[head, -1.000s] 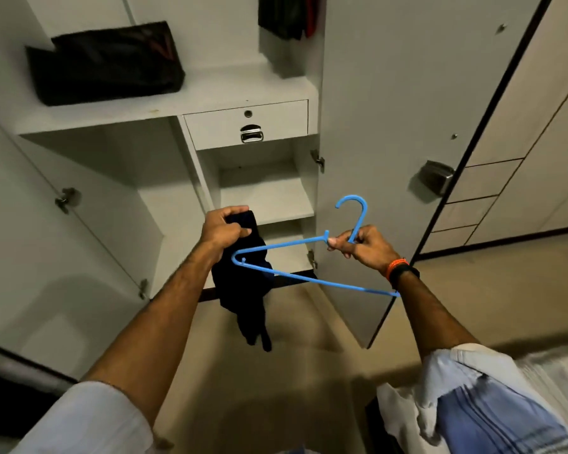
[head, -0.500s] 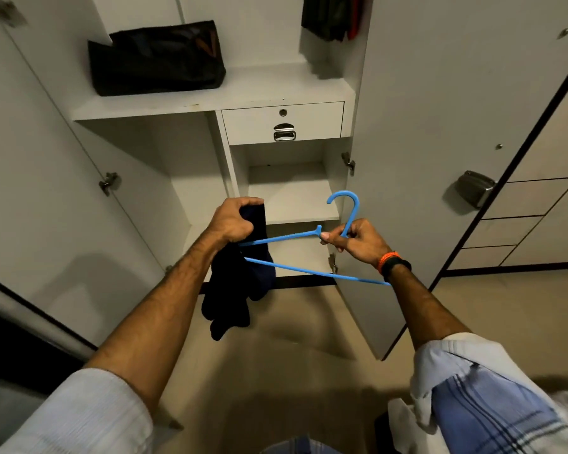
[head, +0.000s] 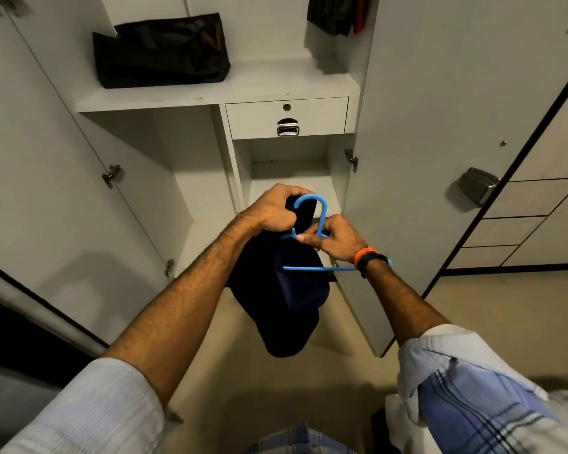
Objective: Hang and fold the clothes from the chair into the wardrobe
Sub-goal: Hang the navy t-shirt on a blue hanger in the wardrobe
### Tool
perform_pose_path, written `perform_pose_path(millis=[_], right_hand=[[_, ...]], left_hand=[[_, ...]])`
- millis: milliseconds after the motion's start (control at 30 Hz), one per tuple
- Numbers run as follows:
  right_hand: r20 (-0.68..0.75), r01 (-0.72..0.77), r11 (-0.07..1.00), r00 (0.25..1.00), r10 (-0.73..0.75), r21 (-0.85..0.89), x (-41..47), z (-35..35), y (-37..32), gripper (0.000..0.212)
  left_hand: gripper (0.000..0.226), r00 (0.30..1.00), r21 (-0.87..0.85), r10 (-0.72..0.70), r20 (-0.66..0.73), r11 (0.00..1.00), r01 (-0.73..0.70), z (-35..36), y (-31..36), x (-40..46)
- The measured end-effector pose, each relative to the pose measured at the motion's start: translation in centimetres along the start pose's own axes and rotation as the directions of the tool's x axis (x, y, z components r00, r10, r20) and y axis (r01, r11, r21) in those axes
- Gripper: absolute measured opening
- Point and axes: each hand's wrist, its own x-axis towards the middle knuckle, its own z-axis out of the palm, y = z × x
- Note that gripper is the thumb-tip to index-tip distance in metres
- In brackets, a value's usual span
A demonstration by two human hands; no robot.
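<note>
Holding: our left hand (head: 271,209) grips the dark garment (head: 286,299); right hand (head: 333,239) pinches the blue hanger (head: 322,217).
Location: before the open wardrobe (head: 210,93).
Handling: we judge the garment soft, limp; grasp its top edge.

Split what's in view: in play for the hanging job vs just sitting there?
In play:
blue hanger, held by right hand
dark garment, gripped by left hand
open wardrobe

Just there:
black bag on the shelf
closed drawer
hanging clothes
</note>
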Motion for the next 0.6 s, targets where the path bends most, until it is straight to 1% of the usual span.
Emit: perform_pose_path(millis=[100, 167, 200, 267, 333, 400, 500, 533, 600], right_hand=[[-0.020, -0.010, 1.000, 1.000, 0.010, 0.003, 0.1, 0.1, 0.0, 0.023], [-0.031, -0.016, 1.000, 0.999, 0.016, 0.011, 0.2, 0.1, -0.2, 0.016], [-0.039, -0.012, 1.000, 0.999, 0.013, 0.013, 0.2, 0.1, -0.4, 0.017], [-0.075, 0.006, 1.000, 0.997, -0.005, 0.006, 0.2, 0.2, -0.4, 0.028], [-0.119, 0.013, 0.999, 0.993, -0.009, 0.033, 0.3, 0.2, -0.2, 0.032], [-0.147, 0.027, 0.996, 0.989, -0.015, 0.084, 0.2, 0.3, 0.1, 0.031], [-0.182, 0.034, 0.986, 0.983, -0.003, 0.164, 0.4, 0.5, 0.3, 0.023], [-0.190, 0.034, 0.983, 0.982, 0.001, 0.179, 0.5, 0.5, 0.3, 0.022], [-0.195, 0.040, 0.980, 0.981, -0.001, 0.193, 0.6, 0.4, 0.0, 0.025]], left_hand=[[0.072, 0.999, -0.039, 0.024, 0.023, 0.999, -0.023, 0.0, 1.4, -0.1], [0.076, 0.999, -0.056, 0.010, 0.039, 0.998, -0.007, 0.3, 1.9, 0.0], [0.078, 0.999, -0.070, -0.008, 0.042, 0.997, 0.011, 0.6, 2.0, 0.1], [0.082, 0.999, -0.118, -0.043, 0.031, 0.992, 0.046, 1.0, 1.8, 0.2], [0.083, 0.999, -0.135, -0.046, 0.016, 0.990, 0.047, 1.0, 1.5, 0.3], [0.088, 1.000, -0.046, -0.018, 0.023, 0.999, 0.019, 0.5, 1.4, 0.4], [0.091, 0.999, 0.210, 0.004, 0.051, 0.978, -0.015, -0.7, 1.9, 0.3], [0.089, 0.999, 0.264, -0.006, 0.046, 0.964, -0.006, -1.0, 1.8, 0.4], [0.078, 0.999, 0.309, -0.043, 0.017, 0.950, 0.035, -1.3, 1.3, 0.5]])
